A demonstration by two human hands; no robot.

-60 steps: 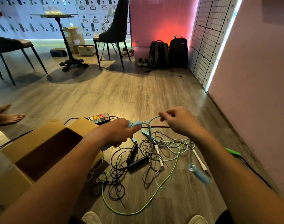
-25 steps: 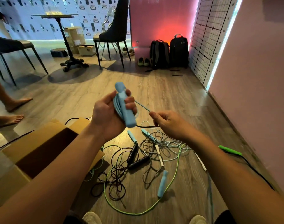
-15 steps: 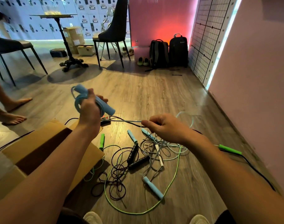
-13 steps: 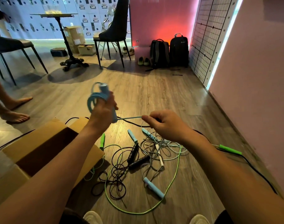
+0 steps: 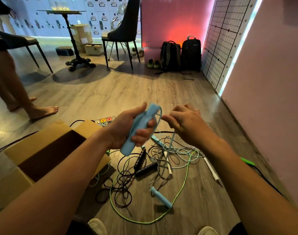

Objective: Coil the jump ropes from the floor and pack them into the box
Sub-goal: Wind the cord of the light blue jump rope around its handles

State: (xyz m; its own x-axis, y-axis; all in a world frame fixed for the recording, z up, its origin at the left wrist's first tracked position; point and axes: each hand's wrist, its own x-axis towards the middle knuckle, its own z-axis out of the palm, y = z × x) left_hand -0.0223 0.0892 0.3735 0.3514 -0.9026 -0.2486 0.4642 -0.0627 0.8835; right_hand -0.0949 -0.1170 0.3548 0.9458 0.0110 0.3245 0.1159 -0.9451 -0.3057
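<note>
Head: left hand (image 5: 123, 128) grips blue handle (image 5: 127, 148) (right hand (image 5: 185, 123) pinches cord (image 5: 170, 144)).

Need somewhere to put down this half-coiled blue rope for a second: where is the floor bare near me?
Widest bare floor lies past the power strip, up to the chair and backpacks. A narrower strip runs between the white handle and the green handle by the pink wall. Between box and white handle, tangled ropes crowd the floor.

- Two bare forearms run from the left hand (image 5: 126, 131) and right hand (image 5: 187, 124) to the frame edge.
- Off-white toes of the left shoe (image 5: 97, 226) and right shoe (image 5: 207, 232) below the green rope (image 5: 141, 222).
- Dark cloth (image 5: 73, 225) beside the left shoe.
</note>
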